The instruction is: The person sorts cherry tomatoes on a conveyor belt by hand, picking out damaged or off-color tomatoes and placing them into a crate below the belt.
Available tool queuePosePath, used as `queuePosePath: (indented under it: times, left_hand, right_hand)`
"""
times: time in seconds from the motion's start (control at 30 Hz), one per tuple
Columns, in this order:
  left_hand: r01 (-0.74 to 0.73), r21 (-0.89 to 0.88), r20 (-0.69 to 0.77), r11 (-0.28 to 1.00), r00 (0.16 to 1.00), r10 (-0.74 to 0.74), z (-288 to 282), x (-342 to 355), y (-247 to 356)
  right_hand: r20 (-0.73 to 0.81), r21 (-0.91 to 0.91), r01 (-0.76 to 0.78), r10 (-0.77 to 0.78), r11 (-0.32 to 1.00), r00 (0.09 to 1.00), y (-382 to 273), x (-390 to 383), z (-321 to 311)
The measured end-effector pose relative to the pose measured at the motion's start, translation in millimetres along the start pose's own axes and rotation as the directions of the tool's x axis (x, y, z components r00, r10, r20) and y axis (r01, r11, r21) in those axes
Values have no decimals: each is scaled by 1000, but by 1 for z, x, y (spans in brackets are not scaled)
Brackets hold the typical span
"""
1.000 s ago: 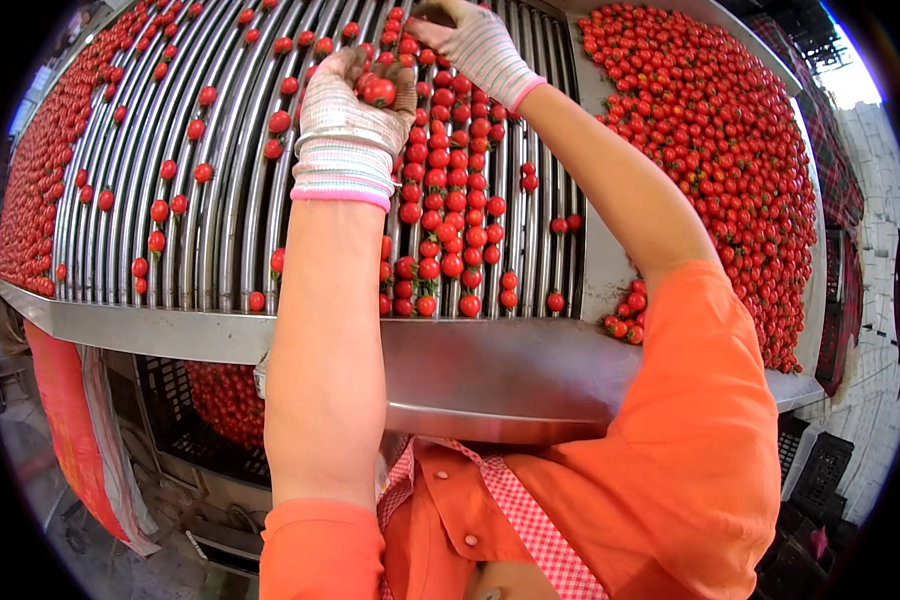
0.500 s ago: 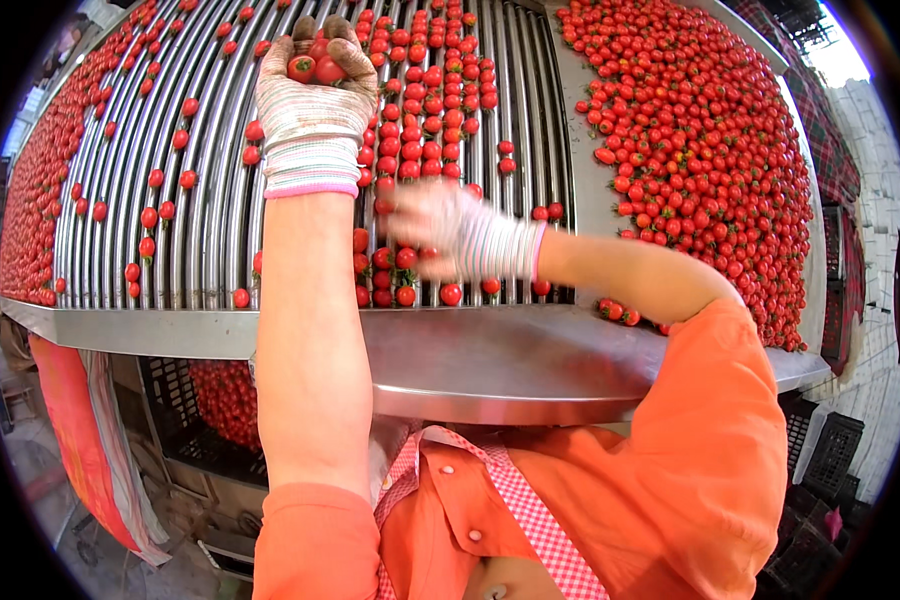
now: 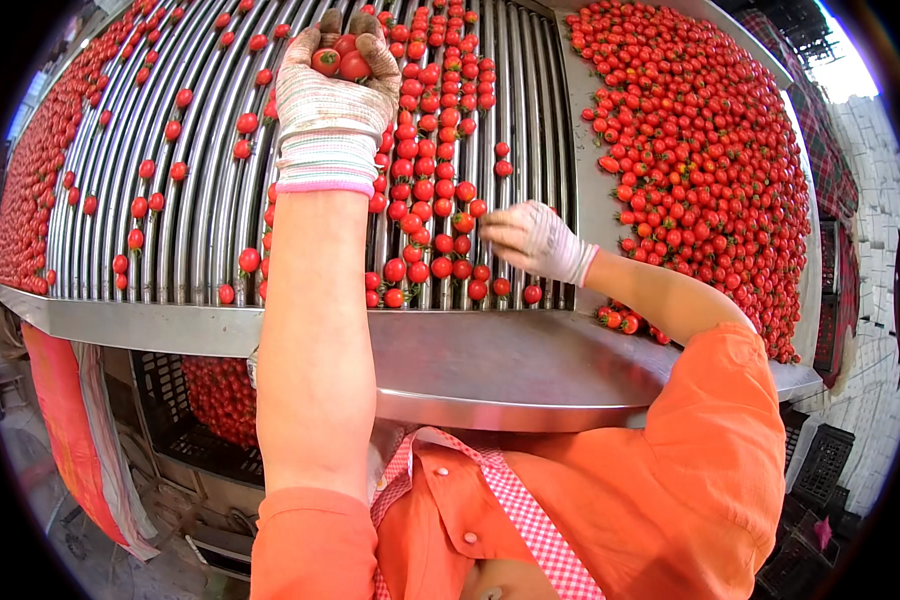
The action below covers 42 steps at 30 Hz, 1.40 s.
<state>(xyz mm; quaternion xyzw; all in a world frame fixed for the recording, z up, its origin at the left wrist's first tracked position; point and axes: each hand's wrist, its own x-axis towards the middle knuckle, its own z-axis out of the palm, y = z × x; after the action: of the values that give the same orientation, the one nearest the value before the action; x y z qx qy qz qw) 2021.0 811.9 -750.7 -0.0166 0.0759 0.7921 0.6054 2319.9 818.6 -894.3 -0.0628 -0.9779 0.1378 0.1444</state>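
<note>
My left hand (image 3: pixel 338 105), in a striped white glove soiled at the fingers, is turned palm up above the rollers. Its fingers curl around several red cherry tomatoes (image 3: pixel 353 66) resting in the palm. Farther right and nearer me, my right hand (image 3: pixel 538 240) wears a similar glove and points left over the metal rollers (image 3: pixel 528 130). Its fingers are stretched out, close together, with their tips beside the loose tomatoes (image 3: pixel 463 222). I see nothing held in it, though the underside is hidden. Dense rows of tomatoes (image 3: pixel 425 150) lie between the two hands; my left forearm covers part of the rollers.
A big heap of tomatoes (image 3: pixel 700 170) fills the metal tray on the right. More tomatoes (image 3: pixel 45 170) crowd the far left. A smooth metal ledge (image 3: pixel 510 355) runs along my front. Below it stands a black crate (image 3: pixel 185 425) holding tomatoes.
My right hand has swept right, from over the tomato rows to their right side. My left hand, still cupping tomatoes, has shifted slightly right. Tomatoes on the rollers appear slightly farther left.
</note>
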Motion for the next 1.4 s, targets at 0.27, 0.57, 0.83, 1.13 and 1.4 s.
queuePosePath:
  times: [0.27, 0.57, 0.83, 1.13, 1.4]
  left_hand:
    - [64, -11, -81, 998, 995, -64, 0, 2, -3]
    - [51, 7, 8, 999, 999, -51, -7, 6, -13]
    - [75, 282, 11, 957, 997, -81, -7, 1, -30]
    - [191, 776, -22, 601, 961, -277, 14, -38, -113]
    - [171, 798, 9, 577, 955, -296, 10, -37, -118]
  right_hand:
    - [-2, 123, -305, 308, 944, 951, 4, 46, 20]
    - [17, 652, -558, 726, 513, 687, 17, 48, 7]
    - [-193, 118, 0, 23, 993, 981, -42, 89, -2]
    - [77, 76, -167, 161, 983, 984, 59, 75, 34]
    - [-251, -80, -7, -14, 997, 968, 12, 203, 25]
